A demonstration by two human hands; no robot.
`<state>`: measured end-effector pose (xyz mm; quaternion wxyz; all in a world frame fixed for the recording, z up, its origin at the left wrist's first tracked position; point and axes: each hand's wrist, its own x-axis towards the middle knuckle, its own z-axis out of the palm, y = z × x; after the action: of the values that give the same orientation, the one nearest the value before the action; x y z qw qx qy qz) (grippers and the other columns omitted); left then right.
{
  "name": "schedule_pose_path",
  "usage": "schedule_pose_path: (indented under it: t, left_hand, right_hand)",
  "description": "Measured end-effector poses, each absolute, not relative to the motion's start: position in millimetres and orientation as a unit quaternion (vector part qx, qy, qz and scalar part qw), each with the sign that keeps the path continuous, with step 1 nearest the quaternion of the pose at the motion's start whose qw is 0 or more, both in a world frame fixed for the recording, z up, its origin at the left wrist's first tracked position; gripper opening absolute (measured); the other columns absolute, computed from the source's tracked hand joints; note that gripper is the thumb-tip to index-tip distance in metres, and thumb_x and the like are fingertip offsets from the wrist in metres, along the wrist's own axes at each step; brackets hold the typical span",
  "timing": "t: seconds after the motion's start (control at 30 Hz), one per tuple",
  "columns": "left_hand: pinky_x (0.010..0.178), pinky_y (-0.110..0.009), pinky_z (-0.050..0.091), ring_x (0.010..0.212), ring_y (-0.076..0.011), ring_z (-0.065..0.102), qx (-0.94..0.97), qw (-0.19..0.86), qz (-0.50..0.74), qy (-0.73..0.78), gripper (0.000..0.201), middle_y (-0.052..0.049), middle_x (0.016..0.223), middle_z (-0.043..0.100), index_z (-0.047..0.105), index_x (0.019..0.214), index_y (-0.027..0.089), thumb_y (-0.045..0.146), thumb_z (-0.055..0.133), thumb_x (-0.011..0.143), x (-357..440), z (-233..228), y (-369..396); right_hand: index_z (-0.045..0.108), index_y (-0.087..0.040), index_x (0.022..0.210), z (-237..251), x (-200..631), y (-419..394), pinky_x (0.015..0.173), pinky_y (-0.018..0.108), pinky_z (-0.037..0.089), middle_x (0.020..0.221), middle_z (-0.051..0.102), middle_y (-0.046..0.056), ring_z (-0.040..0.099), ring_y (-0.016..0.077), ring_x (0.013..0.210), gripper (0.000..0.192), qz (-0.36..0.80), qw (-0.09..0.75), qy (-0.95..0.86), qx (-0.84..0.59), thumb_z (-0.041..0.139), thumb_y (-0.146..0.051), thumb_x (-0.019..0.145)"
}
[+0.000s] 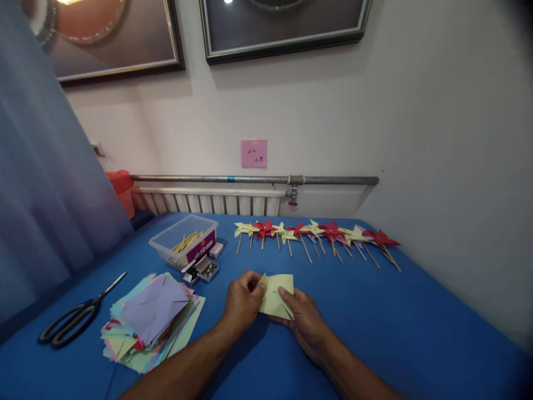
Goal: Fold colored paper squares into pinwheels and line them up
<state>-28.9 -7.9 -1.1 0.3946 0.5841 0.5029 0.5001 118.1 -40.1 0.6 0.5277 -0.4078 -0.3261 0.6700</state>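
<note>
Both forearms enter from the bottom edge and meet over the blue counter. Left hand grips the left edge of a pale yellow paper square, fingers curled over its upper left corner. Right hand holds the same square from below and from the right, with one finger laid across its face near the middle. Paper is partly folded (cut lines or creases show as dark strokes on it; which, cannot tell) and is held just above the counter, near its front centre.

Landmark: the paper square.
- Left of it, close: loose stack of coloured paper sheets, purple on top, green and pink below.
- Further left of the stack: black-handled scissors, blades closed, lying flat.
- Behind it, to the left: clear plastic tub with wooden sticks inside; a small open box of metal pins touches the tub's front.
- Behind it, towards the right: row of finished pinwheels, yellow and red alternating, on sticks, lying flat along the far edge of the counter.
- Well behind, on the wall: pink note above a grey pipe.
</note>
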Motion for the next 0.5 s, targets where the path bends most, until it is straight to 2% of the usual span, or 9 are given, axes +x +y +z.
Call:
schedule_pose_path:
  t: [0.17,0.27,0.37,0.5]
  left_hand:
    - [0.061,-0.024,0.037,0.063,-0.013,0.053,0.682,0.254,0.456,0.513,0.012,0.001,0.067,0.059,0.059,0.07,0.018,0.018,0.057,0.082,-31.2,1.1,-14.8]
    - [0.069,-0.026,0.039,0.073,-0.0154,0.058,0.762,0.1,0.438,0.467,0.019,-0.003,0.076,0.064,0.064,0.074,0.019,0.012,0.052,0.086,-33.2,2.3,-18.7]
    - [0.071,-0.029,0.039,0.073,-0.0165,0.057,0.811,-0.042,0.395,0.429,0.026,-0.006,0.08,0.065,0.067,0.077,0.019,0.013,0.047,0.093,-34.1,1.1,-20.8]
    - [0.07,-0.031,0.037,0.072,-0.016,0.055,0.832,-0.125,0.368,0.395,0.028,-0.006,0.083,0.065,0.068,0.08,0.019,0.015,0.046,0.096,-34.1,-1.2,-20.7]
  right_hand:
    - [0.07,-0.014,0.107,2.4,122.1,-38.0,0.075,0.04,0.06,0.089,0.079,0.012,0.074,0.025,0.082,0.033,0.696,0.502,-0.304,-0.414,0.073,-0.036,0.083]
    - [0.07,-0.015,0.109,0.1,121.0,-38.2,0.074,0.039,0.06,0.087,0.079,0.011,0.074,0.0245,0.08,0.034,0.687,0.511,-0.304,-0.417,0.073,-0.036,0.083]
    - [0.069,-0.015,0.109,-3.5,118.9,-38.2,0.073,0.038,0.059,0.088,0.078,0.01,0.074,0.0243,0.08,0.035,0.68,0.526,-0.306,-0.411,0.073,-0.038,0.082]
    - [0.07,-0.016,0.106,-5.3,117.3,-37.3,0.076,0.038,0.058,0.088,0.077,0.009,0.073,0.0246,0.084,0.036,0.676,0.541,-0.307,-0.395,0.074,-0.041,0.081]
